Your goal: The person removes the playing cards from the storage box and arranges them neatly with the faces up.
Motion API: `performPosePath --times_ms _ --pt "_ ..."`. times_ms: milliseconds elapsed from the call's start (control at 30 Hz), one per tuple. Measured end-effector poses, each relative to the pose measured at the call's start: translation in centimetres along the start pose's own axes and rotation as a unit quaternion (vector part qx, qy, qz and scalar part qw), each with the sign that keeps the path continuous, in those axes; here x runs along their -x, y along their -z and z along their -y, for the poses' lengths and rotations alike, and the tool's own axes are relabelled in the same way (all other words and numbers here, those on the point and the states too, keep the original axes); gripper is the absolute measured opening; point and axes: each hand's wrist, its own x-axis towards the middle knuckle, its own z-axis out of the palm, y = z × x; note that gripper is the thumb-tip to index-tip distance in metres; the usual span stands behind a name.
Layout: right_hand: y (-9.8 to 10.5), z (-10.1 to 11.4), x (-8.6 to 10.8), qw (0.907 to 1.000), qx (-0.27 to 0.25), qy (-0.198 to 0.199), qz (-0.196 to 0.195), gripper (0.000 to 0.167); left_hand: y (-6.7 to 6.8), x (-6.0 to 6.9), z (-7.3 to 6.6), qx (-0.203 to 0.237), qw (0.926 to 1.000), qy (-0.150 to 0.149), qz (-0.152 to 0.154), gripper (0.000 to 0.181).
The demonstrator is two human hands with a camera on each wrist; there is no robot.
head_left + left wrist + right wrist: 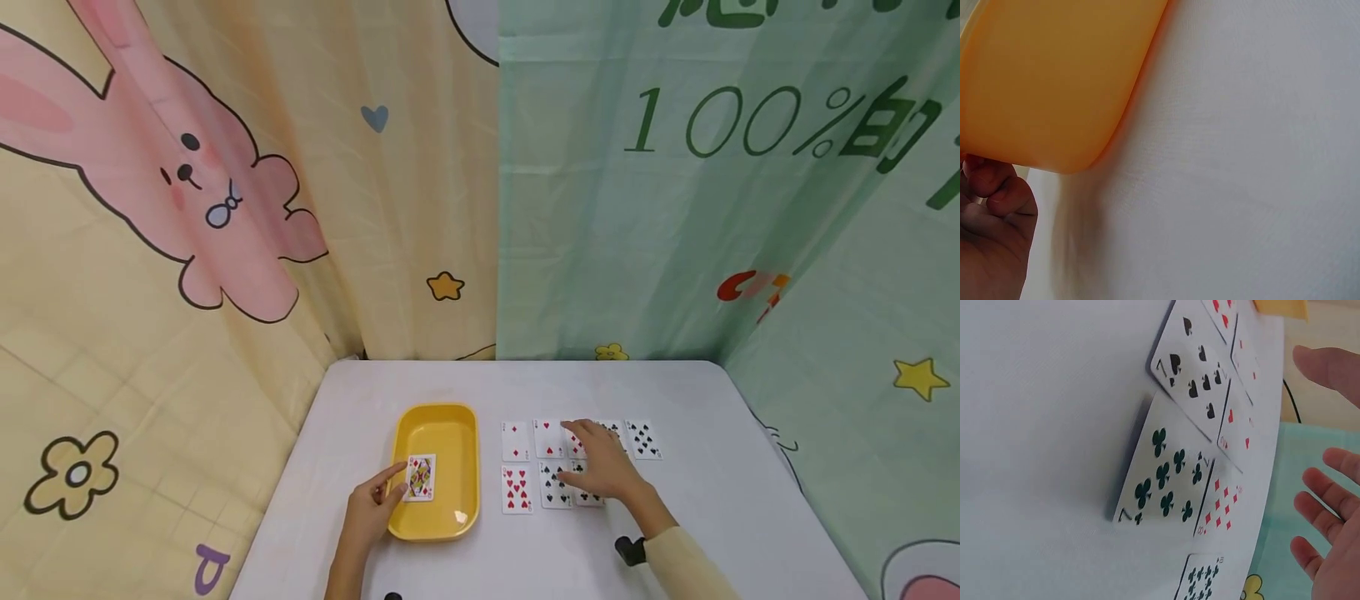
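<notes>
My left hand (367,512) is at the left rim of the yellow tray (435,529), thumb and index finger at the left edge of a face card (422,477) there. In the left wrist view its fingers are curled beside the tray's outer wall (1054,81); the card is hidden. My right hand (603,462) reaches over two rows of face-up cards, fingers spread and nothing held. Below it in the right wrist view lie a seven of clubs (1163,469), a seven of spades (1192,369) and an eight of diamonds (1218,506).
More cards flank the right hand: a red heart card (517,490), a two of diamonds (515,442), a two of hearts (549,439) and a black ten (643,440). The white table (697,500) meets printed curtains (600,250) at the back and sides.
</notes>
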Motion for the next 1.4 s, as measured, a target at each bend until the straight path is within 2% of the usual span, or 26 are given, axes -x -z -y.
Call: performPosePath --times_ms 233,567,800,1000,1233,1400 --pt "-0.7 2.8 -1.9 0.9987 -0.046 0.001 0.021 0.086 0.1 0.1 0.1 0.009 1.0000 -0.002 0.000 0.037" --pt "-2.1 7.1 -4.7 0.9964 -0.069 0.023 0.042 0.086 0.0 -0.2 0.1 0.016 0.9998 -0.009 0.002 0.036" --pt "-3.2 10.3 -6.4 0.9915 -0.095 0.072 0.053 0.087 0.0 -0.2 0.1 0.018 0.9998 -0.012 0.005 0.035" --pt "-4.8 13.0 -7.9 0.9869 -0.089 0.109 0.078 0.094 0.0 -0.2 0.3 0.013 0.9996 -0.024 -0.003 0.034" --pt "-7.0 15.7 -9.0 0.9822 -0.077 0.128 0.114 0.099 0.1 -0.2 0.2 0.016 0.9997 -0.017 -0.004 0.035" --pt "-8.7 17.0 -9.3 0.9817 -0.024 0.130 0.137 0.108 0.0 -0.1 0.2 0.009 0.9995 -0.031 -0.002 0.034"
